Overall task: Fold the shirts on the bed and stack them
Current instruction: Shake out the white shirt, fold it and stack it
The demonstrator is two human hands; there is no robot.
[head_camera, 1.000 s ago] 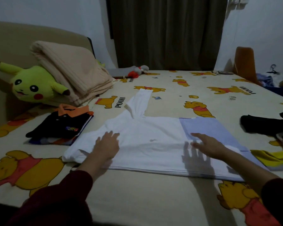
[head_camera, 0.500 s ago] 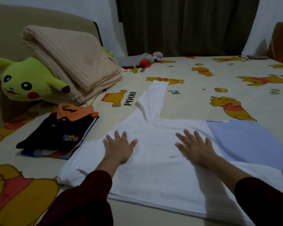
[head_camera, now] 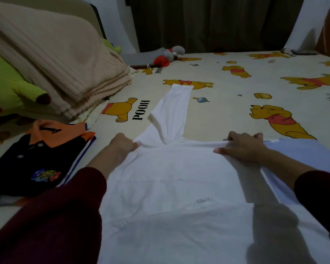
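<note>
Both hands, left hand (head_camera: pixel 123 144) and right hand (head_camera: pixel 243 147), pinch white shirt (head_camera: pixel 171 187).

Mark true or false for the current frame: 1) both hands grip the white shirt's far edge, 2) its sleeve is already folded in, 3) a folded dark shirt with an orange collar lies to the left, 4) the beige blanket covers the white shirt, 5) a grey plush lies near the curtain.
1) True: left hand and right hand both pinch the far edge of the white shirt.
2) False: the sleeve lies stretched away across the bed sheet.
3) True: the dark shirt lies folded to the left.
4) False: the beige blanket lies apart, far left.
5) True: the grey plush lies there.
</note>
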